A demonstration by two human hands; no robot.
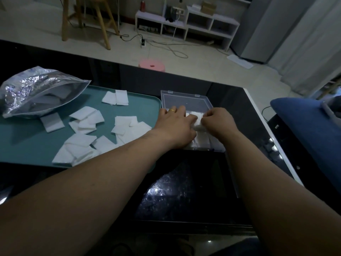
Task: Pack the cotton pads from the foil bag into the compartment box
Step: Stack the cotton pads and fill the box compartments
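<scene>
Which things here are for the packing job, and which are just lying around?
For the job: foil bag, cotton pads, compartment box, teal tray under the pads, left hand and right hand at a pad in the box.

Lying about: pink stool, wooden stool, white shelf, floor cables, blue cushion.

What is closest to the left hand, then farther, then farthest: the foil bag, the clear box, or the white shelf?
1. Clear box: right under the left hand.
2. Foil bag: off to the left.
3. White shelf: across the room.
</scene>
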